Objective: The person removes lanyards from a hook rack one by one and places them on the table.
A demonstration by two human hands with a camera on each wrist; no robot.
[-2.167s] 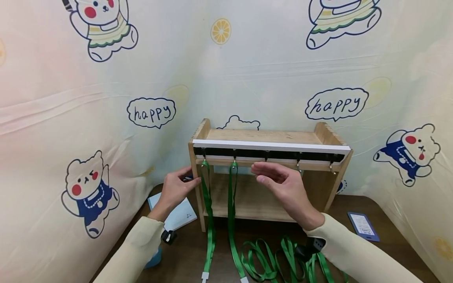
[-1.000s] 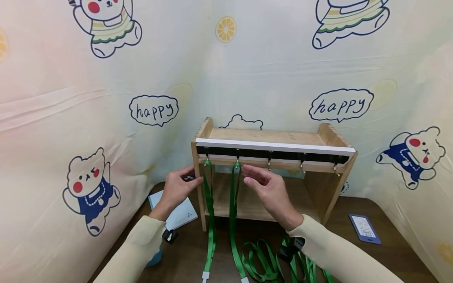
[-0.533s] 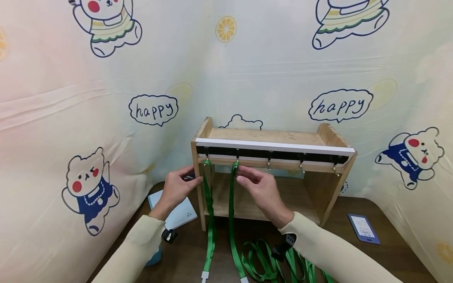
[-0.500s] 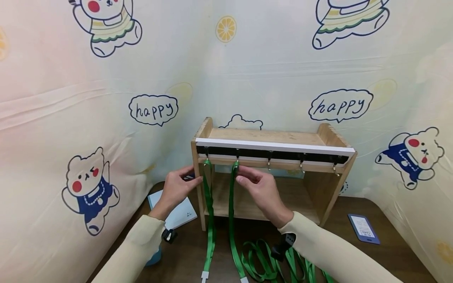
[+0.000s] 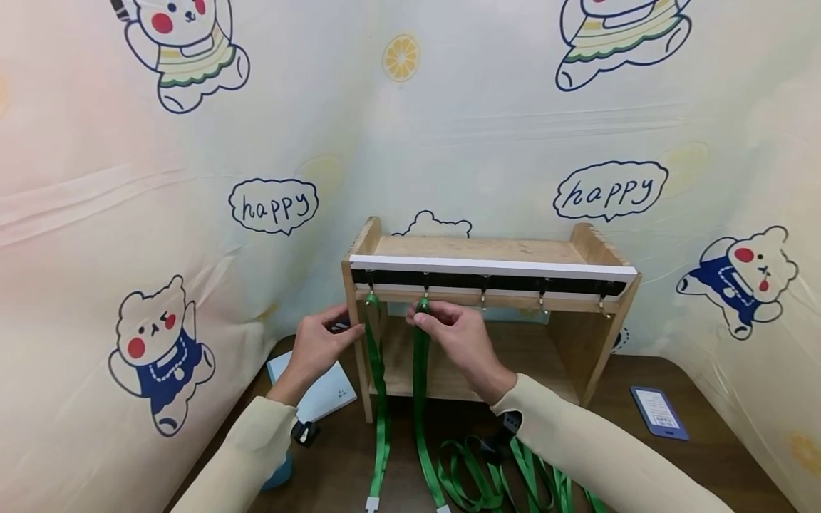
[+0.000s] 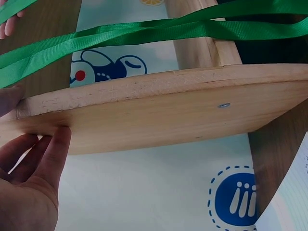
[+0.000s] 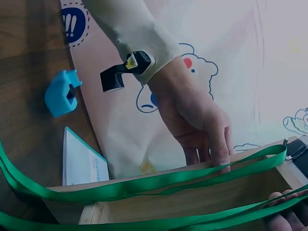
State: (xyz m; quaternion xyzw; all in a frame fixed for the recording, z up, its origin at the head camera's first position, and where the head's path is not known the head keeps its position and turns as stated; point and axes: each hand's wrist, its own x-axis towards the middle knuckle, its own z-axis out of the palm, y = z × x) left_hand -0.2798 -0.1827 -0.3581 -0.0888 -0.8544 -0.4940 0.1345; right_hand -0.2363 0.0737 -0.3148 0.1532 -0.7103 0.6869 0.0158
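My left hand [image 5: 317,349] grips the left side panel of a small wooden shelf [image 5: 487,248]; in the left wrist view, thumb and fingers lie on either side of that panel [image 6: 144,120]. My right hand [image 5: 465,343] pinches the upper loop of a green lanyard [image 5: 420,385] just below the second hook from the left. Another green lanyard [image 5: 379,399] hangs from the first hook, close by my left thumb. Both straps run down to white clips near the bottom of the head view. In the right wrist view my right fingertips [image 7: 281,211] overlap the lower strap.
A black strip [image 5: 513,283] with several metal hooks spans the shelf front. More green lanyards [image 5: 474,477] lie coiled on the dark table [image 5: 346,463]. A blue card holder [image 5: 659,412] lies right, a light-blue booklet [image 5: 327,392] left, with a blue object [image 7: 62,94] near it.
My right hand has moved left from the middle hooks to the second hook and taken hold of the lanyard's top. My left hand keeps its grip on the shelf side.
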